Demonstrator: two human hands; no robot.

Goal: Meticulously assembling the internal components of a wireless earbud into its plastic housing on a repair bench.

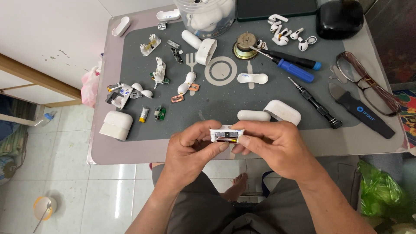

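Opened white earbud case pinched between left hand and right hand, raised just above near tabletop edge, open side up, likely so dark innards face camera. Both hands clenched on case, thumbs bracing ends. Intact white cases just beyond. Blue-handled screwdriver and black screwdriver lying right, within reach. Dismantled parts scattered left on grey mat

The person's left hand and right hand were bare, with no rings, watch or gloves. Both forearms were uncovered as far as the view reached, with no sleeves showing. The fingers had short nails. Grey trousers covered the lap, and one bare foot showed below.
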